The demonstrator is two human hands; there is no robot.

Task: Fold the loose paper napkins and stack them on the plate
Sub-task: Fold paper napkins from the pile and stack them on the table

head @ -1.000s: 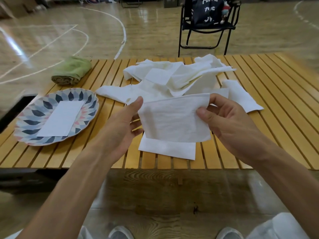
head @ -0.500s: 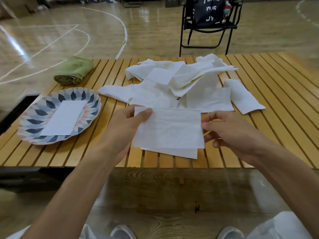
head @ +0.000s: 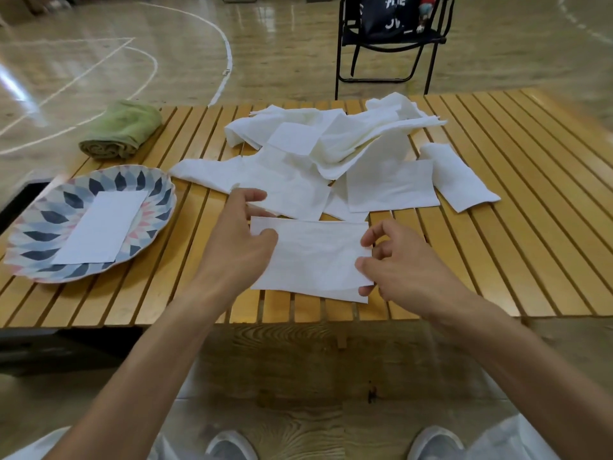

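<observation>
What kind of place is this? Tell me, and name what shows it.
Most likely an indoor sports hall or gym. The glossy wooden floor carries curved white court lines, like a basketball court. A low slatted wooden table and a black folding chair stand on it, seemingly set up temporarily.

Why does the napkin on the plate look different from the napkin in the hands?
The napkin on the plate is a narrow strip; the napkin in the hands is a wider rectangle. The napkin on the plate lies untouched; the napkin in the hands lies on the table, pinched by the left hand and right hand. Both are white paper, lying flat.
</observation>
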